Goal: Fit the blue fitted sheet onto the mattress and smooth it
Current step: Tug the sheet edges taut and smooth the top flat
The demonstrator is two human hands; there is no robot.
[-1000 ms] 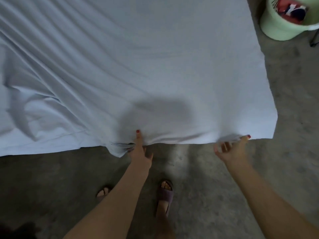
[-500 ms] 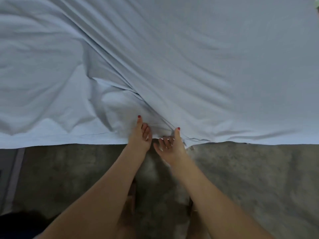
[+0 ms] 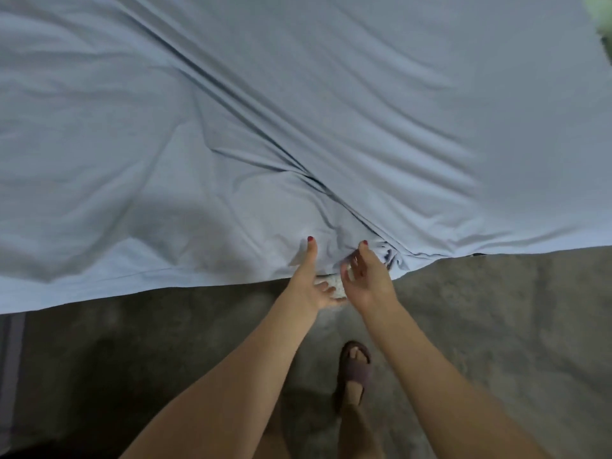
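Tucking the sheet edge at the bedside

The blue fitted sheet [image 3: 298, 127] covers the mattress; left hand [image 3: 306, 283] and right hand [image 3: 366, 281] both pinch its bunched near hem. Best to pull the hem down evenly under the mattress edge, drawing out the diagonal folds.

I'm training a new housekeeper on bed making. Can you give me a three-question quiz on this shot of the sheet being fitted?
1. True or false: both hands are at the near edge of the blue sheet.
2. Where do the long folds converge? A) at the far edge B) at the bunched cloth by the right hand C) at the left hand
3. What is on the visible foot?

Key: 1 true; 2 B; 3 a dark sandal.
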